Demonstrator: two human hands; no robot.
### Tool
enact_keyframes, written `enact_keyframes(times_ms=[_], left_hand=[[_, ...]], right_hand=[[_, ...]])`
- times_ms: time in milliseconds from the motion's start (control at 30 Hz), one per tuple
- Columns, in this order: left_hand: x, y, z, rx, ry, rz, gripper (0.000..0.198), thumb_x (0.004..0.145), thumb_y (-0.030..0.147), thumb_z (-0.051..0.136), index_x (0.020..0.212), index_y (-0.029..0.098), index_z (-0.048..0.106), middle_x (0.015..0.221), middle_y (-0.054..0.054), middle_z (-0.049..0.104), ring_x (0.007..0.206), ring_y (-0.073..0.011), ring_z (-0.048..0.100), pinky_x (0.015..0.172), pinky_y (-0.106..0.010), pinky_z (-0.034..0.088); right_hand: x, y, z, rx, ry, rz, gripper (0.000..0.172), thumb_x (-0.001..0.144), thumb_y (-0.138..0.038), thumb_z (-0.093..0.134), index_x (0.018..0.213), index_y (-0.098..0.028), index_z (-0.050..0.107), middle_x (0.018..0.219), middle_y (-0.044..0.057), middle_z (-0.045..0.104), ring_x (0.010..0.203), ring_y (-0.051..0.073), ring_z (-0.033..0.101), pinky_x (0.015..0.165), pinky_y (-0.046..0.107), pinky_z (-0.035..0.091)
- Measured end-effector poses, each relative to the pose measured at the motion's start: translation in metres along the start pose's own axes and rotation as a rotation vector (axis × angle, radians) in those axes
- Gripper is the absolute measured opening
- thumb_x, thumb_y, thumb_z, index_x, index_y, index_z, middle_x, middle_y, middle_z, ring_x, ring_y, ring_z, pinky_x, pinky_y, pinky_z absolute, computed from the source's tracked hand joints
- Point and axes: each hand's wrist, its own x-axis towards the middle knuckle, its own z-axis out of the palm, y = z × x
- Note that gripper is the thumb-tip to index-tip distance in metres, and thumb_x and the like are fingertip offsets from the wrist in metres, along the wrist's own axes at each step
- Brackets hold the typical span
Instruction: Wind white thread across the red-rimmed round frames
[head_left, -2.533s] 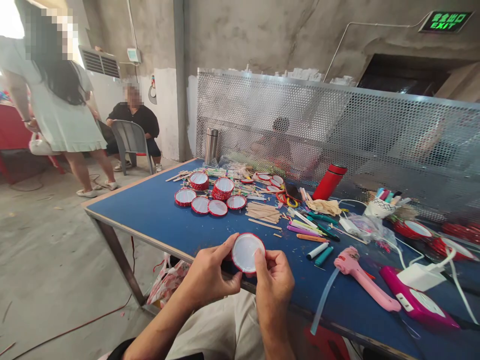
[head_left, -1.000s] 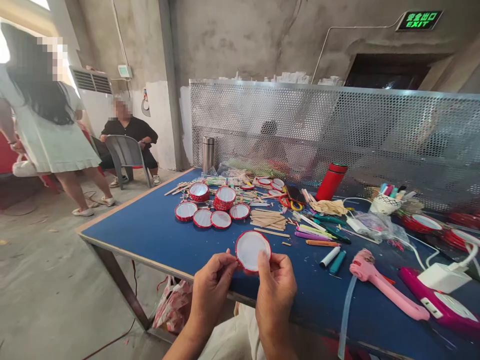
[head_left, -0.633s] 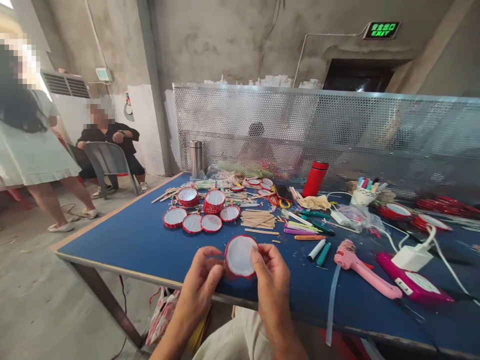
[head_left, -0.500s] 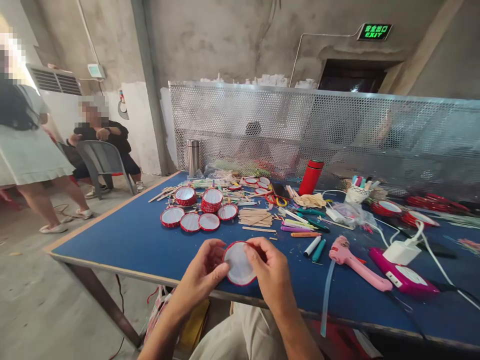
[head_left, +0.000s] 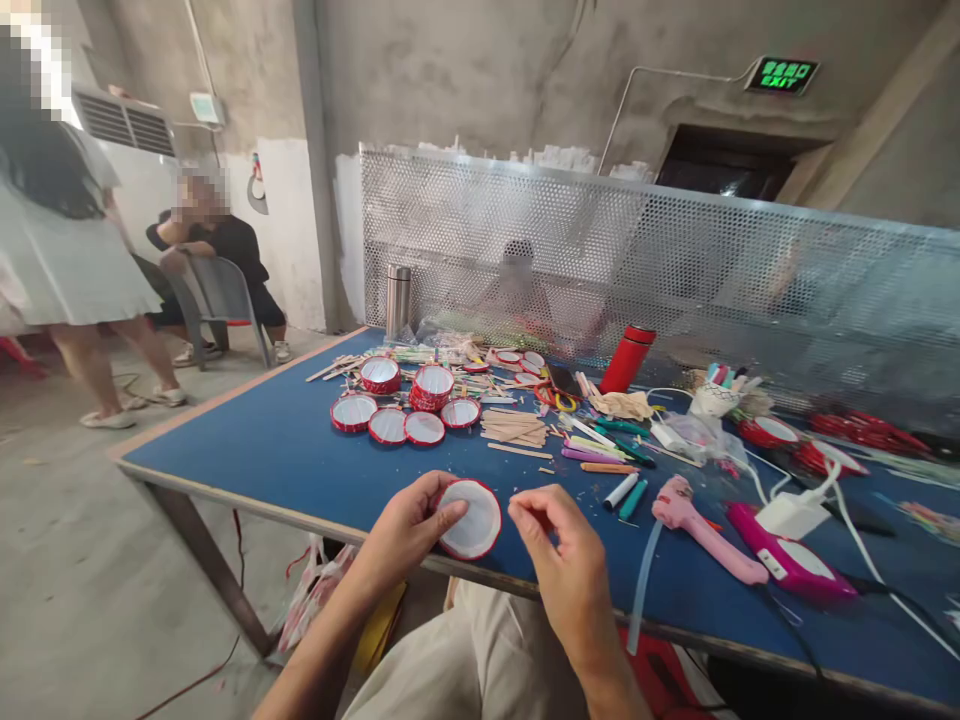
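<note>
A round white disc with a red rim is tilted up above the table's front edge. My left hand grips its left side, thumb across the white face and fingers behind. Just right of the disc, apart from it, my right hand is closed in a pinch, thumb against forefinger. Whatever sits between those fingertips, if anything, is too small to make out. Beyond my hands lie several similar red-rimmed discs, some of them in stacks, beside flat wooden sticks.
Markers, a pink glue gun and a magenta power strip with cables lie to the right. A red bottle and a steel flask stand at the back before a perforated metal screen. Two people are at the left.
My right hand has let go of the disc and moved right, its fingers now pinched. The left hand keeps the disc, shifted slightly left. The view has turned a little.
</note>
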Motion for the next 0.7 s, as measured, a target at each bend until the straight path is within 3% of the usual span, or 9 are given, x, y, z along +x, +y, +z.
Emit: enact_keyframes(times_ms=[100, 233, 400, 567, 700], left_hand=[[0.001, 0.000, 0.001, 0.042, 0.024, 0.010, 0.029, 0.083, 0.042, 0.053, 0.093, 0.016, 0.059, 0.080, -0.002, 0.060, 0.070, -0.0142, 0.052, 0.062, -0.022, 0.043], [0.002, -0.002, 0.002, 0.128, 0.050, 0.018, 0.028, 0.086, 0.041, 0.047, 0.092, 0.016, 0.060, 0.081, -0.002, 0.061, 0.072, -0.0144, 0.052, 0.062, -0.022, 0.043], [0.003, 0.002, 0.005, 0.241, 0.084, -0.020, 0.027, 0.086, 0.039, 0.045, 0.084, 0.017, 0.060, 0.069, 0.002, 0.055, 0.062, -0.0122, 0.047, 0.053, -0.019, 0.038], [0.005, 0.007, 0.010, 0.211, 0.158, -0.077, 0.027, 0.084, 0.040, 0.044, 0.077, 0.018, 0.058, 0.063, 0.003, 0.051, 0.055, -0.0119, 0.045, 0.048, -0.019, 0.036], [0.007, 0.006, 0.013, 0.220, 0.246, -0.096, 0.027, 0.083, 0.041, 0.045, 0.073, 0.019, 0.057, 0.057, 0.005, 0.047, 0.051, -0.0114, 0.041, 0.045, -0.019, 0.033]], right_hand=[[-0.007, 0.005, 0.003, -0.165, -0.083, -0.197, 0.016, 0.090, -0.019, 0.048, 0.084, -0.018, 0.062, 0.077, 0.002, 0.058, 0.072, 0.013, 0.057, 0.067, 0.021, 0.045], [-0.012, 0.013, 0.013, -0.334, -0.132, -0.242, 0.017, 0.091, -0.018, 0.045, 0.086, -0.018, 0.062, 0.077, 0.003, 0.058, 0.071, 0.015, 0.057, 0.066, 0.023, 0.045], [-0.017, 0.015, 0.013, -0.251, -0.156, -0.096, 0.018, 0.090, -0.020, 0.043, 0.077, -0.019, 0.056, 0.076, 0.003, 0.057, 0.069, 0.014, 0.056, 0.063, 0.021, 0.044], [-0.024, 0.010, 0.008, -0.124, -0.156, 0.089, 0.022, 0.092, -0.026, 0.041, 0.076, -0.019, 0.055, 0.073, 0.001, 0.059, 0.067, 0.012, 0.056, 0.061, 0.020, 0.043], [-0.030, 0.008, 0.012, -0.134, -0.175, 0.147, 0.023, 0.091, -0.029, 0.042, 0.076, -0.020, 0.057, 0.075, 0.001, 0.060, 0.068, 0.013, 0.057, 0.062, 0.021, 0.042]])
